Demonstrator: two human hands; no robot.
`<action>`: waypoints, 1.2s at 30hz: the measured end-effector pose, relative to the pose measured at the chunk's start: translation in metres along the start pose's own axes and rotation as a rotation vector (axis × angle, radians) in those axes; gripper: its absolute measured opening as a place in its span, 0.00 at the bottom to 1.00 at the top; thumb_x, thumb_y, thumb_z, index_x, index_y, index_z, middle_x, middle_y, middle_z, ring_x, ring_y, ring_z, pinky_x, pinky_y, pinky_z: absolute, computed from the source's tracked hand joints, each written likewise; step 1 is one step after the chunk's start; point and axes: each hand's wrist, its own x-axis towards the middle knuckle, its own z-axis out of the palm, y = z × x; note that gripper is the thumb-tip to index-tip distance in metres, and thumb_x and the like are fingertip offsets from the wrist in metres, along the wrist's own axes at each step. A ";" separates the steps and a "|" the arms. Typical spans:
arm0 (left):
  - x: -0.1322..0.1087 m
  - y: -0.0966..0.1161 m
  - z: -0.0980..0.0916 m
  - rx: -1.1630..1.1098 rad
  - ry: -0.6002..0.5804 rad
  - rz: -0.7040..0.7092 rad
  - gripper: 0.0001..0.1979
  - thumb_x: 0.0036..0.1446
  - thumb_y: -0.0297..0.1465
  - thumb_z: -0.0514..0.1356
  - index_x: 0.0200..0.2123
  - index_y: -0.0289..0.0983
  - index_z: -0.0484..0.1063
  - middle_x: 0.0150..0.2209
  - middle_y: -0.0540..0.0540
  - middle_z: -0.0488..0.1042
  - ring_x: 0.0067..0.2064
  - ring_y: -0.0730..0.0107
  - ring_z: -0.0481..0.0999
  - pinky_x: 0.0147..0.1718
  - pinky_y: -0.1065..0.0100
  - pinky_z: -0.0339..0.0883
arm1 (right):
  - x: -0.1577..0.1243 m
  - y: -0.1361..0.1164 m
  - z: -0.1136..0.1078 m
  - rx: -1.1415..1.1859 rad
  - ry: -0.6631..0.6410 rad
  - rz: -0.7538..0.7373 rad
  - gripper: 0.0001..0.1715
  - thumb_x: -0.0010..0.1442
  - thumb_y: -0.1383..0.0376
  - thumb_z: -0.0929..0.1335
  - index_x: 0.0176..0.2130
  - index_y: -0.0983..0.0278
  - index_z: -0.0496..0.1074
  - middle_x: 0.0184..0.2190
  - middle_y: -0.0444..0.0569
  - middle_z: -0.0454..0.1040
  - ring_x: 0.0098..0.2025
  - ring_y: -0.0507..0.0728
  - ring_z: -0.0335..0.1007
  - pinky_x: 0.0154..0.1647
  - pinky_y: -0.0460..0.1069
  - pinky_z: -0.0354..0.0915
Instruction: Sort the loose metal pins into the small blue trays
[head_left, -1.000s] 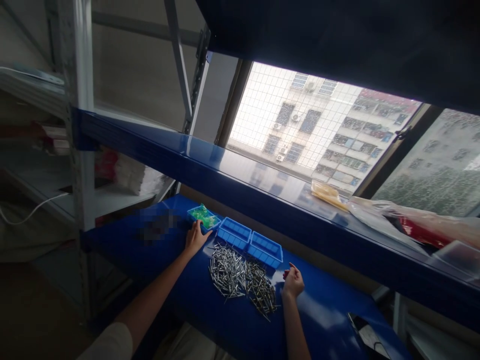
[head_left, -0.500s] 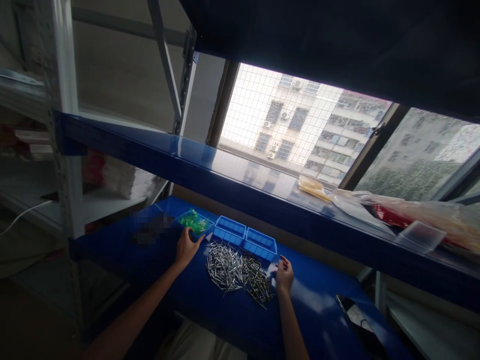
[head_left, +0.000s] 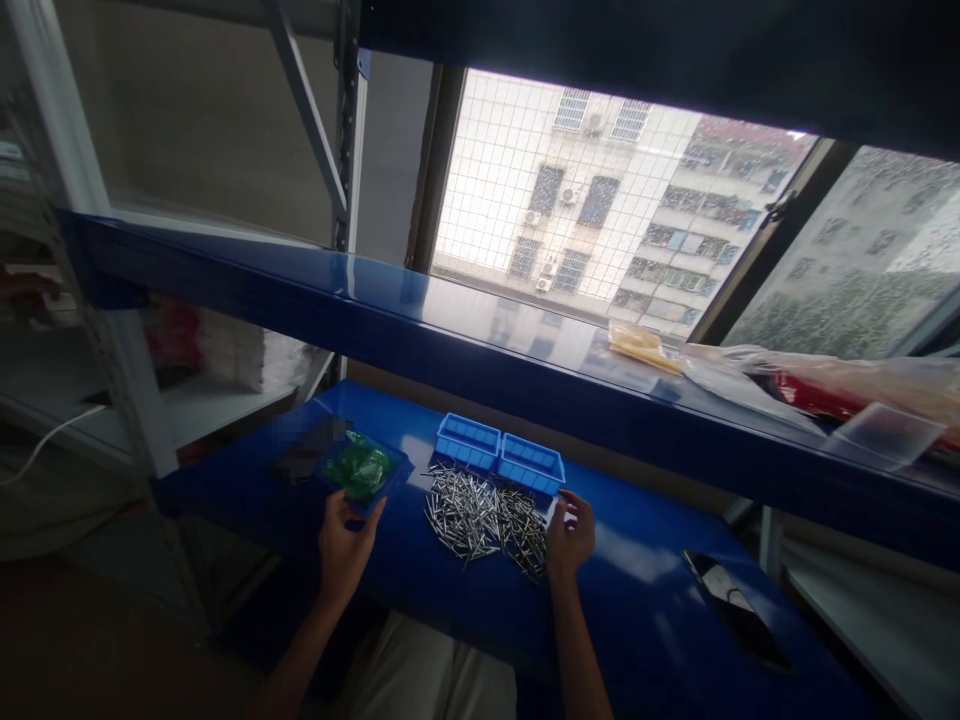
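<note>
My left hand [head_left: 346, 548] grips the near edge of a small blue bin [head_left: 390, 490], tilted, with crumpled green plastic [head_left: 364, 468] in it. Two more blue bins stand side by side, a left bin [head_left: 469, 443] and a right bin [head_left: 531, 465]. In front of them lies a heap of silvery pins [head_left: 461, 515], which look like blind rivets, touching a darker heap of similar pins [head_left: 521, 525]. Beside the dark heap and by the right bin's near corner is my right hand [head_left: 571, 535], its fingers loosely bent and apart, holding nothing I can see.
A phone [head_left: 735, 610] lies on the blue tabletop [head_left: 637, 630] at right. A blurred dark item [head_left: 307, 450] is at left. Overhead, a blue shelf [head_left: 420, 320] holds plastic bags [head_left: 825, 385] and a clear box [head_left: 889, 435]. Part of another person's hand [head_left: 30, 290] shows far left.
My left hand has drawn the bin with the green plastic left and toward me, away from the other two bins. My right hand stays by the dark pins. The view has shifted slightly.
</note>
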 end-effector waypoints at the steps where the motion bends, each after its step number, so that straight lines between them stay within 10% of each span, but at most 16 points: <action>1: -0.001 -0.001 -0.001 0.014 -0.014 0.019 0.21 0.41 0.44 0.60 0.35 0.38 0.62 0.26 0.51 0.66 0.28 0.68 0.70 0.29 0.68 0.64 | -0.008 -0.012 0.000 -0.013 0.037 -0.023 0.16 0.53 0.58 0.61 0.35 0.66 0.71 0.29 0.49 0.69 0.28 0.53 0.64 0.27 0.46 0.58; 4: -0.002 -0.002 -0.002 0.034 -0.084 0.067 0.19 0.42 0.43 0.60 0.35 0.38 0.62 0.25 0.51 0.66 0.28 0.68 0.70 0.29 0.68 0.64 | -0.034 -0.046 0.005 0.052 0.037 0.091 0.16 0.54 0.59 0.61 0.36 0.66 0.70 0.24 0.46 0.67 0.23 0.52 0.60 0.25 0.47 0.58; 9: -0.003 -0.003 0.000 -0.050 -0.212 0.049 0.18 0.42 0.40 0.61 0.36 0.39 0.63 0.28 0.50 0.70 0.31 0.68 0.71 0.32 0.68 0.65 | -0.086 -0.098 0.033 0.432 -0.584 0.236 0.23 0.54 0.55 0.62 0.48 0.63 0.65 0.34 0.48 0.70 0.22 0.50 0.65 0.18 0.45 0.60; 13: -0.003 0.001 0.001 -0.148 -0.325 0.013 0.18 0.43 0.38 0.61 0.38 0.39 0.63 0.34 0.47 0.73 0.36 0.66 0.73 0.37 0.66 0.66 | -0.119 -0.123 0.055 0.575 -0.784 0.421 0.34 0.53 0.53 0.63 0.56 0.59 0.54 0.40 0.51 0.68 0.23 0.52 0.68 0.12 0.45 0.61; 22: 0.006 -0.005 -0.002 -0.240 -0.503 0.069 0.23 0.48 0.41 0.57 0.47 0.38 0.60 0.40 0.44 0.70 0.45 0.63 0.70 0.45 0.62 0.62 | -0.125 -0.126 0.078 0.779 -0.570 0.588 0.36 0.52 0.56 0.65 0.56 0.65 0.51 0.40 0.53 0.71 0.36 0.58 0.71 0.25 0.49 0.70; 27: 0.029 -0.017 0.012 -0.361 -0.365 -0.153 0.28 0.56 0.44 0.47 0.58 0.42 0.47 0.54 0.41 0.60 0.56 0.63 0.59 0.52 0.60 0.56 | -0.127 -0.129 0.079 0.650 -0.487 0.334 0.38 0.51 0.58 0.67 0.57 0.63 0.51 0.41 0.51 0.72 0.39 0.58 0.71 0.37 0.52 0.68; 36: 0.058 -0.022 0.035 -0.329 -0.370 -0.150 0.25 0.57 0.44 0.46 0.54 0.39 0.59 0.54 0.43 0.63 0.55 0.62 0.61 0.53 0.60 0.57 | -0.128 -0.136 0.080 0.332 -0.618 -0.083 0.39 0.49 0.62 0.68 0.57 0.57 0.51 0.53 0.49 0.63 0.50 0.60 0.64 0.46 0.54 0.65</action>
